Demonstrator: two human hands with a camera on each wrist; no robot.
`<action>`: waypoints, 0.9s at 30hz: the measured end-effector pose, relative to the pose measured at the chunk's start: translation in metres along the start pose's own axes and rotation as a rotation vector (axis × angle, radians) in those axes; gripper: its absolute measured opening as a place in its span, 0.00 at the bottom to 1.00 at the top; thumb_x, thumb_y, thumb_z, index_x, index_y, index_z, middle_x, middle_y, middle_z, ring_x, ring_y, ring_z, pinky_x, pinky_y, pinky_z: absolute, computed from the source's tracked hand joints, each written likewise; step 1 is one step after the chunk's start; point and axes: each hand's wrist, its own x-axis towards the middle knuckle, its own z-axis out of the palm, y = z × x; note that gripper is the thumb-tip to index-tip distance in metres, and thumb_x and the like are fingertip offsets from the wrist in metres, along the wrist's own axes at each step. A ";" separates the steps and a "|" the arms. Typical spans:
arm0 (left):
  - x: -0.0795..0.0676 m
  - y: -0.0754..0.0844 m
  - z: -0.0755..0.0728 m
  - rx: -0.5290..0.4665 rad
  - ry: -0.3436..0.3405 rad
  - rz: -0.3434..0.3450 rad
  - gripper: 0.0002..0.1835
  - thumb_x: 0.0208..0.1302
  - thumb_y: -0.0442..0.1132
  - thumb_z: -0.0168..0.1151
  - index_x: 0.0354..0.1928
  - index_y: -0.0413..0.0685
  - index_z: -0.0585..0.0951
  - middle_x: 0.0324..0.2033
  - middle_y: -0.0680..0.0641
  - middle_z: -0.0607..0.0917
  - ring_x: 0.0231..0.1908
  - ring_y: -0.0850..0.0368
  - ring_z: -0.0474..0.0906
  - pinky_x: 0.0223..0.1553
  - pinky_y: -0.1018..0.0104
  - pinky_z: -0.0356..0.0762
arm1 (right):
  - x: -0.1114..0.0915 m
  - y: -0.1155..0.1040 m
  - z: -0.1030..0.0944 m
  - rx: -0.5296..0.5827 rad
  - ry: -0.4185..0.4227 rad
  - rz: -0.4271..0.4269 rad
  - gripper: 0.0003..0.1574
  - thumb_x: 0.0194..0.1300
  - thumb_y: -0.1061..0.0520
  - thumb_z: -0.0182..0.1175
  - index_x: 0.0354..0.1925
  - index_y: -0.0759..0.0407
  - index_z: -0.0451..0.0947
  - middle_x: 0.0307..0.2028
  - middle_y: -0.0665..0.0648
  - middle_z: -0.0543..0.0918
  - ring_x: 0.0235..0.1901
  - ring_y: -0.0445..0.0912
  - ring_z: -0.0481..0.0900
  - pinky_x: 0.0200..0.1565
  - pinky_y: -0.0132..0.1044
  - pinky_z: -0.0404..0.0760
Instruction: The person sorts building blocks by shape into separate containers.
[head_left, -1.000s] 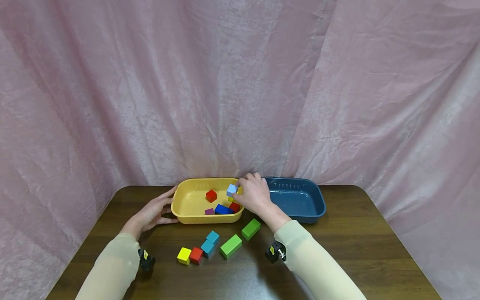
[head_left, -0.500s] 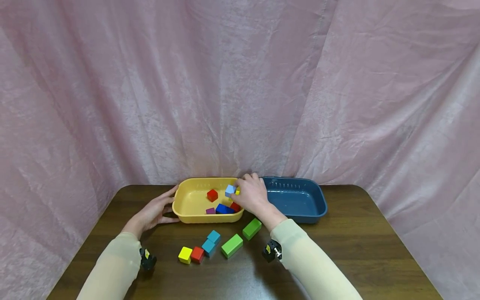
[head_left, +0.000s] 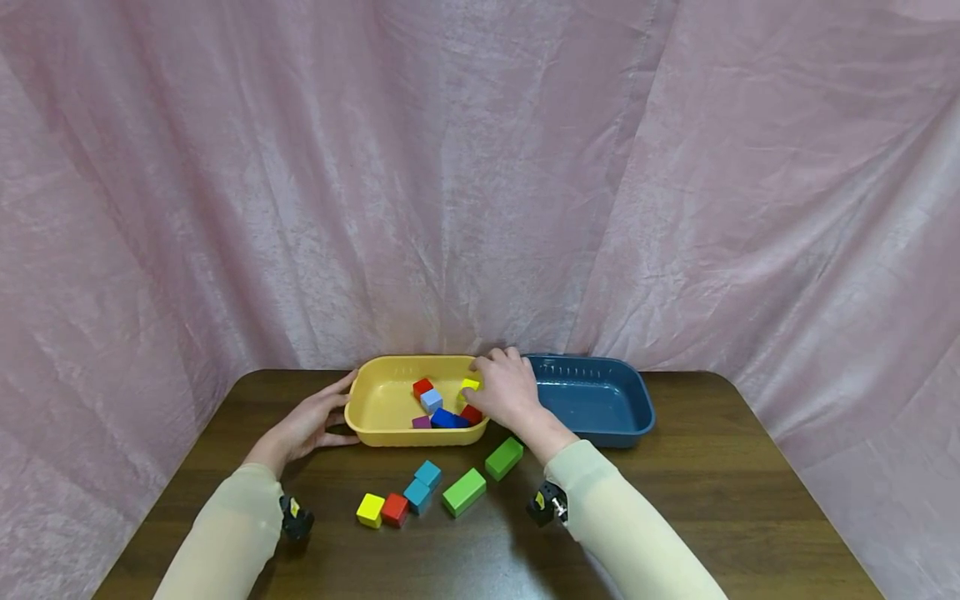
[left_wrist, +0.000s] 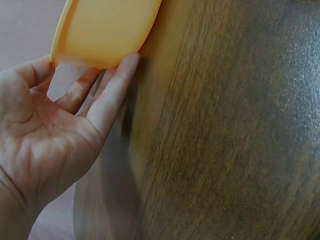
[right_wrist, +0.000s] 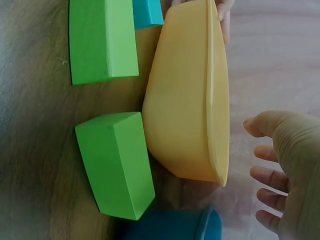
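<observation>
My left hand (head_left: 303,423) touches the left end of the yellow tray (head_left: 416,437) with its fingertips. In the left wrist view those fingers are fairly straight against the tray's (left_wrist: 105,30) end wall. My right hand (head_left: 508,388) is over the tray's right end, thumb and fingers apart and holding nothing; the right wrist view shows it (right_wrist: 280,170) above the rim. Inside the tray a light blue cube (head_left: 431,401) lies by a red cube (head_left: 422,388). A yellow block (head_left: 469,385), blue blocks (head_left: 444,418), another red block (head_left: 471,414) and a purple block (head_left: 422,422) are there too.
A dark blue tray (head_left: 592,433) stands to the right of the yellow one. In front lie two green blocks (head_left: 463,492), two teal cubes (head_left: 417,495), a red cube (head_left: 394,510) and a yellow cube (head_left: 370,511). A pink curtain (head_left: 480,183) hangs behind the table (head_left: 697,500).
The light blue cube, pinched in my right hand before, has been let go and now lies further left in the yellow tray beside the red cube. My left hand stays at the tray's end.
</observation>
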 end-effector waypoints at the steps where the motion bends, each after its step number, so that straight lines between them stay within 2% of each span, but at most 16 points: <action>1: 0.000 0.000 0.000 0.000 0.001 0.000 0.31 0.72 0.46 0.45 0.71 0.74 0.48 0.68 0.45 0.52 0.58 0.40 0.65 0.48 0.40 0.71 | -0.001 0.001 -0.001 0.002 0.003 0.002 0.27 0.53 0.33 0.61 0.48 0.42 0.79 0.45 0.48 0.75 0.48 0.49 0.65 0.47 0.43 0.66; 6: 0.000 0.000 0.000 0.004 0.010 -0.003 0.30 0.72 0.46 0.45 0.71 0.74 0.49 0.68 0.46 0.52 0.57 0.40 0.66 0.48 0.41 0.72 | -0.004 0.002 -0.006 0.030 0.015 -0.004 0.26 0.52 0.35 0.63 0.47 0.44 0.80 0.45 0.49 0.76 0.47 0.49 0.65 0.46 0.43 0.66; 12: 0.001 -0.002 0.001 0.004 0.009 -0.011 0.30 0.72 0.46 0.45 0.71 0.75 0.49 0.68 0.45 0.53 0.57 0.40 0.67 0.48 0.41 0.71 | -0.013 0.008 -0.019 0.065 0.025 -0.052 0.26 0.53 0.35 0.62 0.47 0.44 0.81 0.45 0.48 0.76 0.46 0.48 0.65 0.44 0.42 0.67; 20: 0.003 -0.002 -0.002 0.010 0.002 -0.001 0.30 0.72 0.48 0.44 0.71 0.75 0.49 0.69 0.46 0.52 0.60 0.39 0.63 0.49 0.41 0.71 | -0.026 0.023 -0.040 0.057 0.096 -0.121 0.23 0.52 0.36 0.63 0.45 0.41 0.81 0.42 0.46 0.76 0.43 0.47 0.66 0.42 0.42 0.67; 27: 0.002 -0.002 -0.002 0.003 0.009 -0.005 0.30 0.72 0.47 0.44 0.71 0.76 0.49 0.69 0.46 0.53 0.59 0.39 0.64 0.49 0.41 0.71 | -0.036 0.025 -0.053 0.081 0.125 -0.156 0.22 0.51 0.37 0.65 0.44 0.42 0.81 0.39 0.45 0.75 0.41 0.45 0.66 0.41 0.40 0.67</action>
